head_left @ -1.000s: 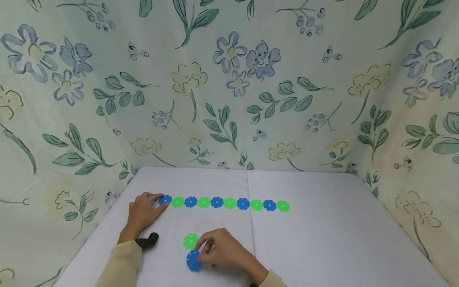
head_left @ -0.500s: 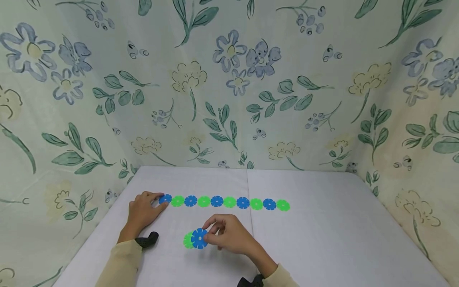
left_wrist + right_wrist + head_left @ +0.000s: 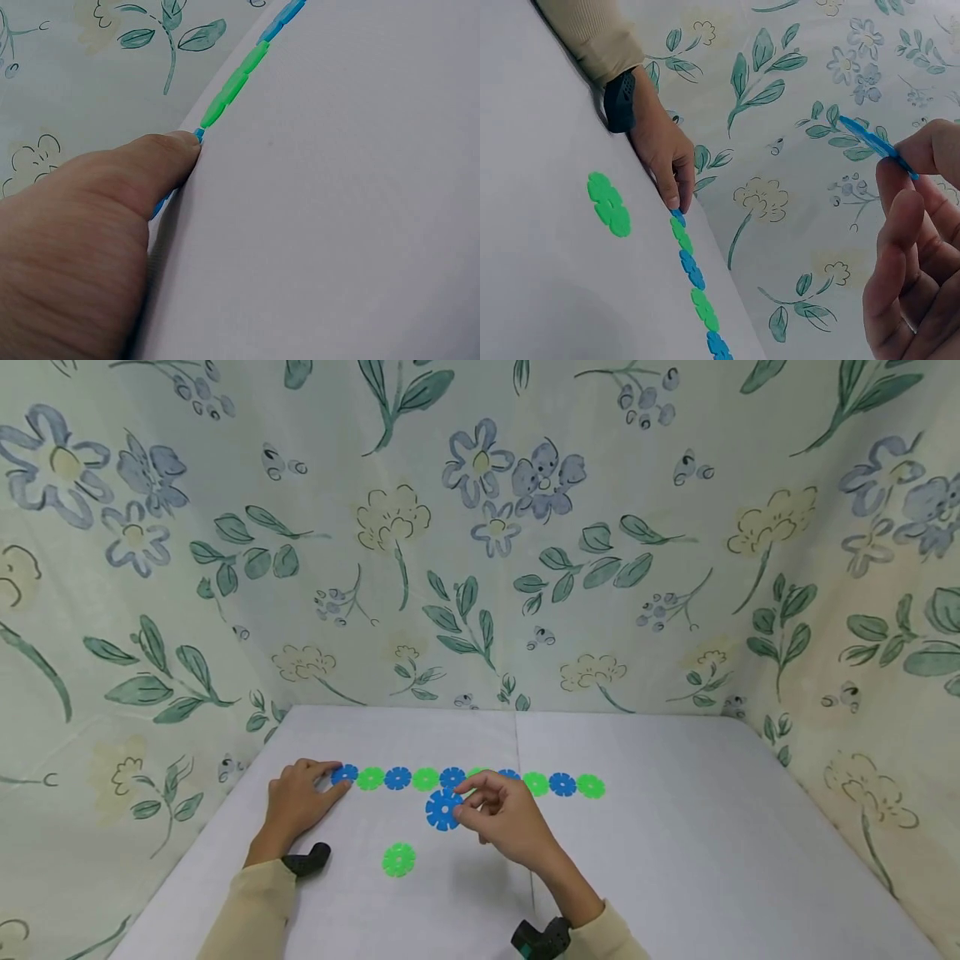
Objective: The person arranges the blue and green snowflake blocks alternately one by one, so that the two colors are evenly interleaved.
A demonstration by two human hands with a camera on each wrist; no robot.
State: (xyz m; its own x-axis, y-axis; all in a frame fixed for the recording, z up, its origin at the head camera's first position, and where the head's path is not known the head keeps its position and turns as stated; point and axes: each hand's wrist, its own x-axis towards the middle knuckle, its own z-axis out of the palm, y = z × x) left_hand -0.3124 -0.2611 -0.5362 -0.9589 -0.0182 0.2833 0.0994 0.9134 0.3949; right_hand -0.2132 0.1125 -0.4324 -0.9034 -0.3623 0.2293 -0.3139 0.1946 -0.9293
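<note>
A row of flower-shaped plastic discs, alternating blue and green [image 3: 371, 778], runs across the white table. My left hand [image 3: 296, 806] holds the blue disc [image 3: 345, 774] at the row's left end, thumb and index finger at its edges. Above the table, my right hand [image 3: 512, 822] pinches another blue flower disc [image 3: 441, 811] by its right edge; it hangs in front of the row's middle, hiding part of it. In the right wrist view this raised disc [image 3: 866, 136] appears nearly edge-on between thumb and fingers. One loose green disc [image 3: 398, 860] lies flat nearer me.
White cloth covers the table [image 3: 712, 843], with a crease [image 3: 517, 739] running front to back. Floral curtain [image 3: 480, 610] encloses the back and sides. A black wrist device [image 3: 542, 938] sits by my right cuff, another [image 3: 309, 860] by the left.
My right hand has lifted the blue disc off the table near the loose green one and carried it forward and right toward the row. The left hand has stayed at the row's left end.
</note>
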